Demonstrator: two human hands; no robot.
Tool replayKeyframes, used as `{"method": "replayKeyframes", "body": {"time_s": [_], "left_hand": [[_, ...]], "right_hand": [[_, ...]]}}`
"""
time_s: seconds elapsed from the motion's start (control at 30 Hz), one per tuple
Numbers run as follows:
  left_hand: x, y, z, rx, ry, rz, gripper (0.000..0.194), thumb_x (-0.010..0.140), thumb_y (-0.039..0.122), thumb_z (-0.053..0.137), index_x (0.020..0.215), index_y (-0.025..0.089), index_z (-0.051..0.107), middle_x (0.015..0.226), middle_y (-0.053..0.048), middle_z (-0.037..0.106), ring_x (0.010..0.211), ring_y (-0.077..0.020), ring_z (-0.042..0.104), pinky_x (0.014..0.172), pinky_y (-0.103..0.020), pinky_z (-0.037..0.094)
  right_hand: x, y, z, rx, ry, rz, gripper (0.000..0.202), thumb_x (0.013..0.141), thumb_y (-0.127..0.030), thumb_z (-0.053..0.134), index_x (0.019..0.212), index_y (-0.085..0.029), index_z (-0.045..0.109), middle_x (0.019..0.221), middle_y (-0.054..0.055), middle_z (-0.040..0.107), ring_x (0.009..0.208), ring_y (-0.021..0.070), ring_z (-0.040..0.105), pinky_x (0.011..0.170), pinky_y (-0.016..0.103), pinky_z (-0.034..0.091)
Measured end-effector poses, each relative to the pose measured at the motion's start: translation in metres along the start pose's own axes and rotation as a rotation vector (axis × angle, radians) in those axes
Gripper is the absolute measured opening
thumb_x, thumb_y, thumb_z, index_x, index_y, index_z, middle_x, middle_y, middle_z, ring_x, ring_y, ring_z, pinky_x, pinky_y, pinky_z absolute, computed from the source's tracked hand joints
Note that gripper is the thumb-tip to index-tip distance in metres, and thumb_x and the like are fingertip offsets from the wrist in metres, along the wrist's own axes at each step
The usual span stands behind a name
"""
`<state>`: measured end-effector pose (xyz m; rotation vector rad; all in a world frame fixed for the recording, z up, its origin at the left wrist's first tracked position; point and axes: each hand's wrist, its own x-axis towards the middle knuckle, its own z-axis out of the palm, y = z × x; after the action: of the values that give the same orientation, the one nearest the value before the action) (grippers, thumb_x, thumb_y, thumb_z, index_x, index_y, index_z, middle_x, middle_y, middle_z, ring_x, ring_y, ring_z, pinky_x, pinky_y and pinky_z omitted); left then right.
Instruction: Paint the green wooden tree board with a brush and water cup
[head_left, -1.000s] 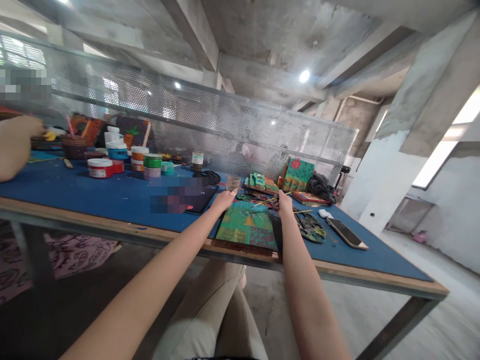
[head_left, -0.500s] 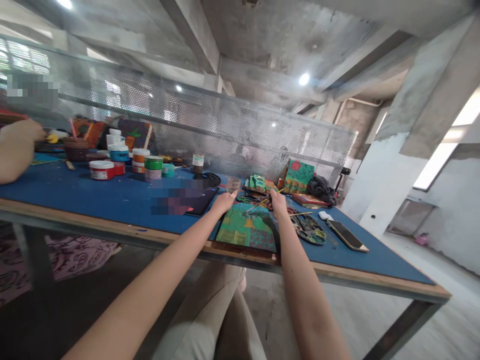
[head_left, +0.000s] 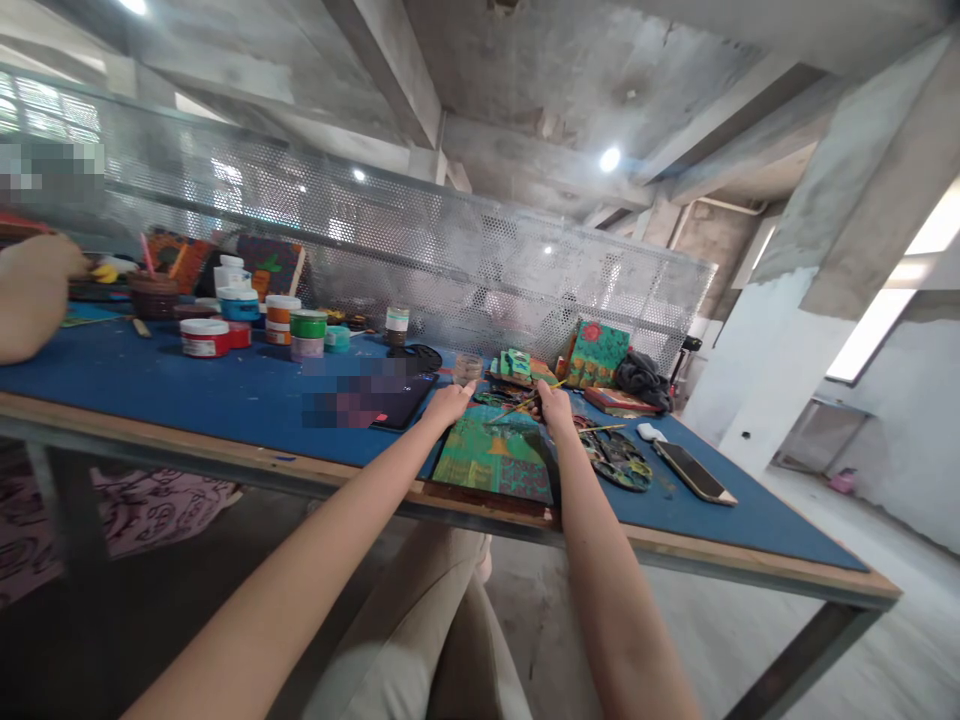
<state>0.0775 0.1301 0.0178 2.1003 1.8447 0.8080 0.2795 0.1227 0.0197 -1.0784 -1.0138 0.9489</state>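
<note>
Pinched in my right hand (head_left: 553, 405) is a thin paintbrush (head_left: 517, 408), its tip slanting down to the left over the upper part of the painting. The painting (head_left: 491, 460), a board in greens with yellow, orange and purple patches, lies flat at the table's front edge. My left hand (head_left: 452, 403) is closed at its upper left edge, thumb on top; the fingers beneath are hidden. Just beyond that hand stands a clear jar (head_left: 468, 368) of murky water. A paint-smeared palette (head_left: 622, 460) lies right of my right wrist, with another brush (head_left: 604, 428) across it.
A tablet (head_left: 390, 400) lies left of the painting, and a phone (head_left: 694, 472) to the right. Several paint jars (head_left: 240, 305) are grouped at the left. A small painted canvas (head_left: 596, 352) leans at the back beside a dark cloth (head_left: 643, 378). Another person's arm (head_left: 34, 295) reaches in at far left.
The brush tip has shifted slightly upward on the painting. My left hand stays in place. The other person's arm at far left has moved a little.
</note>
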Motion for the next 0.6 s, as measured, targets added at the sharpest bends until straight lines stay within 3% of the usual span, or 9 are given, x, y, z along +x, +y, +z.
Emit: {"method": "replayKeyframes", "body": {"time_s": [0.6], "left_hand": [[0.0026,-0.0036,0.0029,-0.021,0.008,-0.004,0.06,0.093,0.056,0.023,0.086,0.014,0.065,0.101,-0.011,0.07,0.104,-0.0216,0.062,0.094,-0.04,0.043]], "right_hand": [[0.0005,-0.0018,-0.0002,0.03,-0.05,0.011,0.035,0.086,-0.033,0.053,0.055,-0.02,0.045,0.033,-0.005,0.042,0.026,0.0061,0.031,0.028,0.016,0.02]]}}
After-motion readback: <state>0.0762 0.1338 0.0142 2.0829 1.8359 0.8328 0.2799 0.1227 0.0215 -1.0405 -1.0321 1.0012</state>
